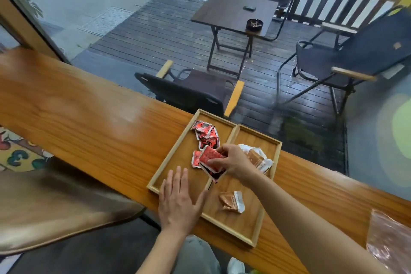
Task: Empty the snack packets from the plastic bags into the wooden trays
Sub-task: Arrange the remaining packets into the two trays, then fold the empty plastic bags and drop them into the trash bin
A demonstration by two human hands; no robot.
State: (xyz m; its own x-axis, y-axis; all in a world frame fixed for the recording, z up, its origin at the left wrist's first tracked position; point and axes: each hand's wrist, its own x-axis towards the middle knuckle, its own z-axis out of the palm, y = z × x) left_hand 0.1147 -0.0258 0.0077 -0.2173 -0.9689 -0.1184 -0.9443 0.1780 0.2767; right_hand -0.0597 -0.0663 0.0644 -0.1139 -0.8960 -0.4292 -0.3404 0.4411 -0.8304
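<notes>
While left hand (178, 201) lies flat, right fingers (219, 162) pinch red packets (209, 159).

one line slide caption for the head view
Right hand holds a red packet over the left tray; left hand rests on its edge.

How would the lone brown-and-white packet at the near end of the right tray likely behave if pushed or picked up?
The brown-and-white packet looks small and crinkled, so it is probably light and somewhat floppy. It lies flat on the smooth right tray, so a push would likely slide it, not roll it. Its glossy wrapper may be a bit slippery to pinch.
</notes>
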